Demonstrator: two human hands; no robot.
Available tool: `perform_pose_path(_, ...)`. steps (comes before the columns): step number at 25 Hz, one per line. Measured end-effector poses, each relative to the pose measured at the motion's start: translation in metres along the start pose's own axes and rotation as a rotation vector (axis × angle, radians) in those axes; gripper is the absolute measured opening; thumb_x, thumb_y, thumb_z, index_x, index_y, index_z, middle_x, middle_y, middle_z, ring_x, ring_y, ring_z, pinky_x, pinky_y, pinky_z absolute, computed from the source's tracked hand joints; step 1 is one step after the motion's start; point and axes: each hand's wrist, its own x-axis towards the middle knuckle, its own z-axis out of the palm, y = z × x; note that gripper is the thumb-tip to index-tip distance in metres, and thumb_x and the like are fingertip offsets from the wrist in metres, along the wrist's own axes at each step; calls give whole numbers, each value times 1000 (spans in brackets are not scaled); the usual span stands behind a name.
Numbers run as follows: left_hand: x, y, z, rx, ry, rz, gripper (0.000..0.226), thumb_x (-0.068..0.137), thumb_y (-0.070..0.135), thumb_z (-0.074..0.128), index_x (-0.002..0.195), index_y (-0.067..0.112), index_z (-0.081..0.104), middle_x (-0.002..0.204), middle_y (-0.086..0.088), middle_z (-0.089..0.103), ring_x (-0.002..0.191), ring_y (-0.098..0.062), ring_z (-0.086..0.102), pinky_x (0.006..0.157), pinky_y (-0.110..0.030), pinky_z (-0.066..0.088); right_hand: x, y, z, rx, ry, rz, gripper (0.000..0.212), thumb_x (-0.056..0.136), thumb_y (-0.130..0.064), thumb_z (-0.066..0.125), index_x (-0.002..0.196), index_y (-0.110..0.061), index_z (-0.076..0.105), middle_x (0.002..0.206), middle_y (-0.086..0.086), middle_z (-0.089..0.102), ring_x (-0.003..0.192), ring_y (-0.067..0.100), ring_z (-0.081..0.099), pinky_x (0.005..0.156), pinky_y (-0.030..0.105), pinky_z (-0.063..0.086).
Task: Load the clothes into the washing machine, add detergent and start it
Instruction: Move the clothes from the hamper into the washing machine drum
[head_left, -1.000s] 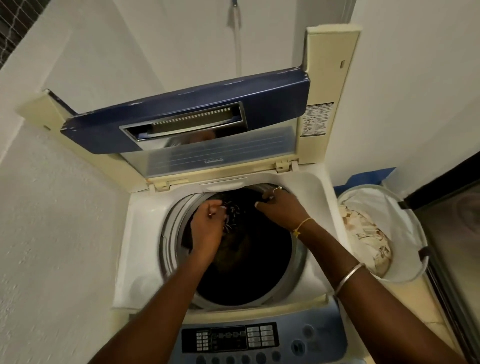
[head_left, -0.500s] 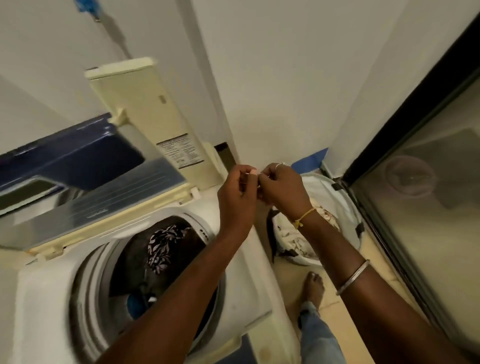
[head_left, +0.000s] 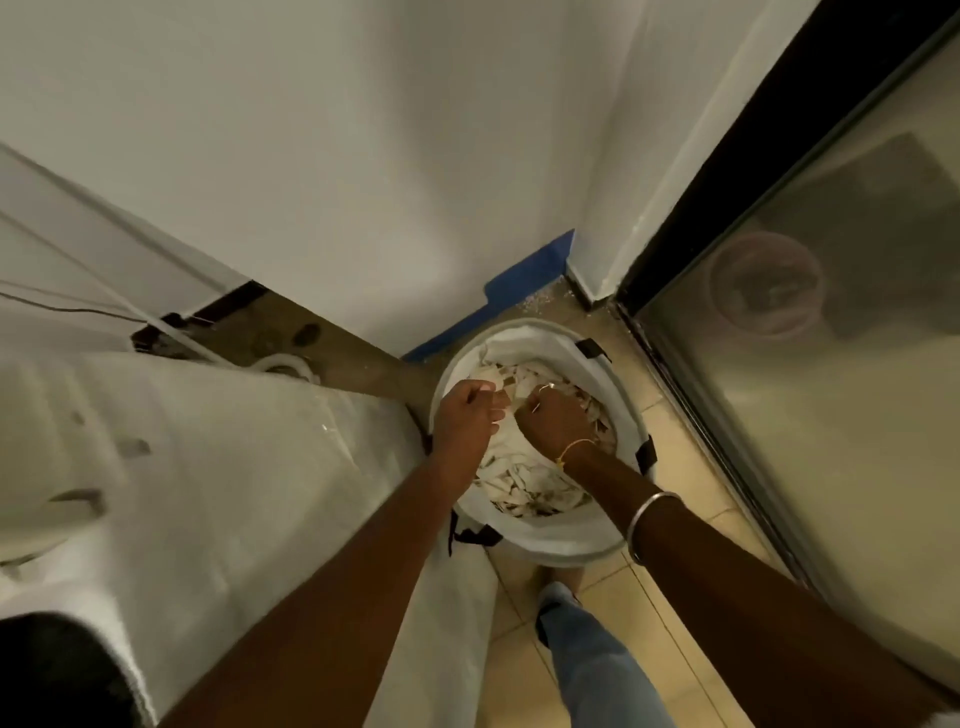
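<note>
A round white laundry basket (head_left: 571, 545) stands on the floor in the corner, right of the white washing machine (head_left: 234, 467). A cream patterned cloth (head_left: 519, 478) lies inside it. Both my hands are down in the basket, close together. My left hand (head_left: 467, 415) has its fingers curled into the cloth near the basket's left side. My right hand (head_left: 556, 418) grips the same cloth beside it. A dark patch of the machine's drum (head_left: 52, 670) shows at the bottom left; the picture is blurred there.
A glass door with a black frame (head_left: 779, 364) runs along the right, close to the basket. Blue tape (head_left: 519, 280) edges the wall base behind it. My jeans leg and foot (head_left: 587, 649) stand on the tiled floor just in front. A hose (head_left: 280, 364) lies behind the machine.
My view and both hands swung right from the machine's drum, over its edge, down into the basket. The hands, empty half a second ago, now grip the patterned cloth.
</note>
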Motion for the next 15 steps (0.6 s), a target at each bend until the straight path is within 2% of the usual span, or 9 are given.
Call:
perform_pose_path(1,18,-15,4,-31,22,-39,19,102,15,46,96,22,63,95,1,70,93,-21,68,84,-34,55,21,21,16,-42,-40,22,15,88,-25,57,98,-14,62,106,12,68,104,30,62,84,32,47)
perform_pose_path(2,34,-31,8,-67,49,-72,19,101,12,46,97,20,64,95,1,69,93,-20,67,83,-33,53,40,40,32,-80,-79,38,30,89,-27,59,114,-11,60,114,12,66,111,31,60,90,33,46)
perform_pose_path(4,67,-62,16,-143,101,-138,18,100,10,47,103,15,65,96,-1,67,94,-20,65,82,-33,52,82,79,68,-158,-145,36,56,89,-33,62,136,-7,48,131,16,58,123,33,53,100,35,43)
perform_pose_path(7,101,-104,24,-120,162,-182,20,101,17,48,112,19,64,108,-2,67,102,-18,65,86,-33,52,133,119,129,-214,-240,92,97,81,-49,70,153,-8,20,151,23,32,135,41,40,109,44,39)
perform_pose_path(9,118,-125,25,-92,195,-167,18,101,21,48,110,23,64,115,-1,65,106,-17,64,90,-35,53,162,134,170,-199,-227,143,115,69,-61,74,154,-15,12,150,23,29,133,44,40,107,49,41)
perform_pose_path(10,123,-133,23,-77,212,-144,18,101,22,48,109,24,64,117,-1,65,108,-18,63,93,-37,53,171,138,187,-229,-208,139,116,66,-64,72,153,-17,12,149,22,30,133,44,38,107,51,39)
perform_pose_path(11,129,-140,21,-54,227,-123,18,100,21,49,109,24,65,118,-1,65,109,-18,63,96,-38,52,179,145,202,-291,-189,108,108,70,-62,68,153,-18,15,149,22,31,134,43,36,108,52,36)
perform_pose_path(13,135,-147,18,11,250,-95,20,98,17,52,112,23,64,123,-2,63,113,-19,60,98,-36,51,187,155,213,-325,-114,26,70,87,-41,58,149,-18,34,147,22,39,132,40,42,106,47,38)
perform_pose_path(15,134,-148,15,117,232,-70,27,96,8,55,121,18,60,130,-7,60,113,-20,57,93,-28,50,182,160,202,-196,-17,-78,41,91,-27,52,130,-15,58,127,18,61,115,35,58,96,39,46)
